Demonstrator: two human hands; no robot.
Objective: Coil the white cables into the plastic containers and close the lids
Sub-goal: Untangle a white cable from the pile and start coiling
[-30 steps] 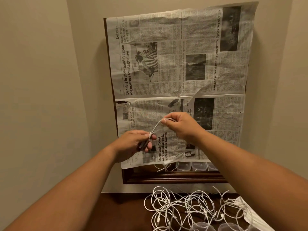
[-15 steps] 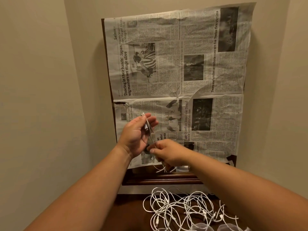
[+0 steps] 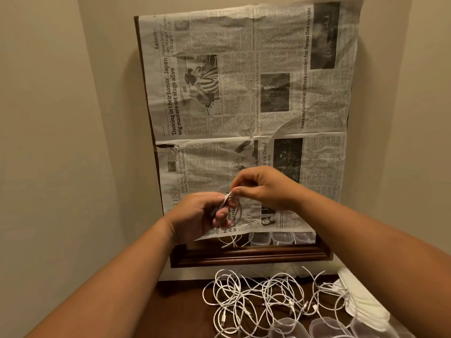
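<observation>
The white cable was held as a small coil above the table, gripped by the curled fingers of the left hand, while the right hand at 2 o'clock pinched a strand between thumb and forefinger. At 6 o'clock from the hands, loose cables lay tangled on the table, with plastic containers at 5 o'clock of the tangle.

Tangled white cables sprawl across the table, plastic containers crowd its near edge; bare room lies left, and a newspaper-covered frame blocks the back
</observation>
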